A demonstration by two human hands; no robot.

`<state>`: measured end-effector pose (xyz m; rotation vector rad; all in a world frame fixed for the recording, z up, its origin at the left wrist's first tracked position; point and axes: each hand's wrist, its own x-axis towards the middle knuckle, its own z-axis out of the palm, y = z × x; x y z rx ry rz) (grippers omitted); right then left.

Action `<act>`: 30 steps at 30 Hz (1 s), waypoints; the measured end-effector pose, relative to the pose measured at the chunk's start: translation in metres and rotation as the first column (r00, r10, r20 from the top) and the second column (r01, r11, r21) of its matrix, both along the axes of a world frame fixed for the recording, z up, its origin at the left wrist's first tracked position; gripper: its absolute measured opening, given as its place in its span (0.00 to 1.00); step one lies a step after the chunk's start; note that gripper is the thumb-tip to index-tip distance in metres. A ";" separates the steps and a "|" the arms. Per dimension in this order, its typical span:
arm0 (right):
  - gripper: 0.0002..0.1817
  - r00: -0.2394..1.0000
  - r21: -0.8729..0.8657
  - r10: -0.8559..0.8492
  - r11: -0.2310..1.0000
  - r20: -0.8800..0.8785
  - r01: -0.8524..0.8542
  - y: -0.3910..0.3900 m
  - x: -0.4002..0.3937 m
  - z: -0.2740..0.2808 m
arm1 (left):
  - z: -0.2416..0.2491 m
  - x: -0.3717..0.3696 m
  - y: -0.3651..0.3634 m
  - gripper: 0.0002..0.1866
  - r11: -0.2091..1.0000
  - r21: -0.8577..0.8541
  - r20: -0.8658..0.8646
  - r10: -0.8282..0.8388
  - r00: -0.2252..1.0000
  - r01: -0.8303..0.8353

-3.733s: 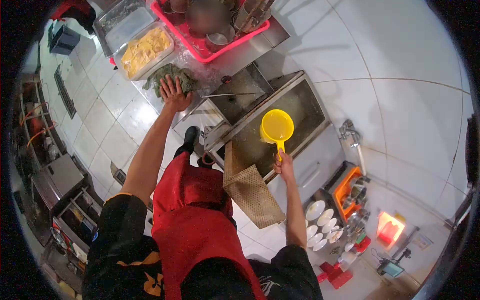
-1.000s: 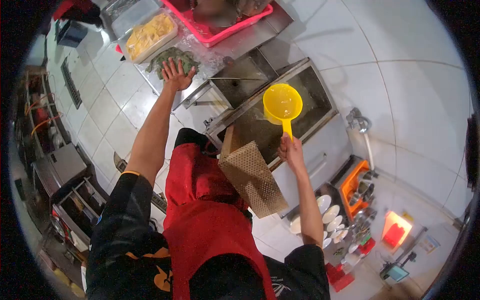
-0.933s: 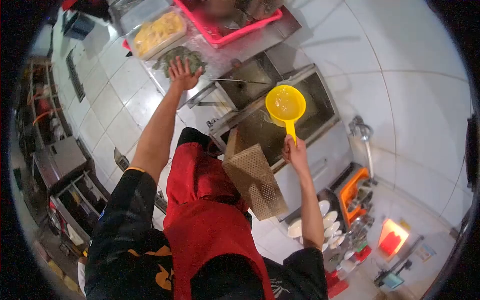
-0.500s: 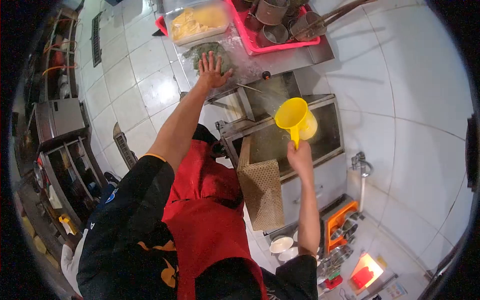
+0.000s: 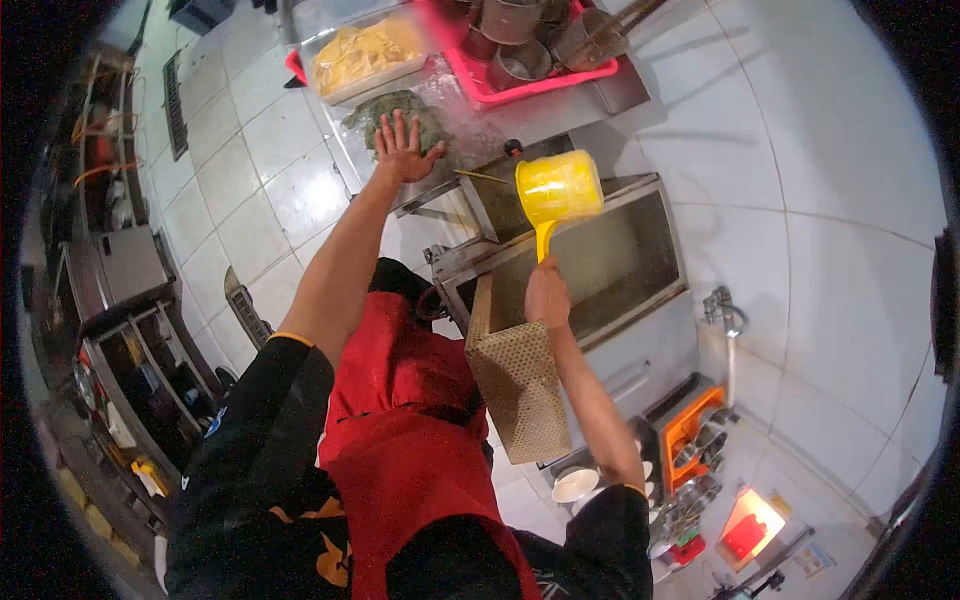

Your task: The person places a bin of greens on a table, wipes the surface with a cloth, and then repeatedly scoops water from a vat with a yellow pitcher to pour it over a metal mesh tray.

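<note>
My left hand (image 5: 403,150) rests with fingers spread on a dark green leafy mass (image 5: 378,107) on the metal counter (image 5: 470,140). In my right hand (image 5: 547,295) is the handle of a yellow plastic dipper (image 5: 560,188), tipped on its side with its mouth towards the left. The dipper hangs over the corner of a metal tank (image 5: 600,262) holding cloudy liquid. A thin stick (image 5: 482,176) lies at the counter's edge, left of the dipper.
A clear tub (image 5: 368,55) of yellow food and a pink tray (image 5: 500,93) of metal cups stand on the counter. A perforated metal panel (image 5: 518,390) leans by the tank. An orange basket (image 5: 682,435) and bowls (image 5: 575,485) are at the lower right.
The dipper in my right hand has moved up and left and tipped over from a more upright pose. My left hand stays on the green mass as the view shifts slightly.
</note>
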<state>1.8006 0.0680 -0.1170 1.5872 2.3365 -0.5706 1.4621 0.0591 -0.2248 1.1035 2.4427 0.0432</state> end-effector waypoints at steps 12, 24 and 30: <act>0.16 0.949 0.121 -0.296 0.951 0.105 0.283 0.081 0.115 -0.093 | 0.005 -0.001 0.006 0.48 0.996 -0.090 -0.028 0.007 1.000 -0.009; 0.19 0.980 -0.174 -0.131 0.979 -0.153 0.104 0.074 0.157 -0.187 | 0.015 0.004 0.016 0.48 0.986 -0.166 0.000 -0.006 1.000 0.006; 0.25 0.546 -0.842 -0.810 0.436 -0.213 0.318 0.046 0.152 -0.091 | 0.001 -0.005 0.012 0.49 0.992 -0.126 -0.040 -0.009 0.999 0.004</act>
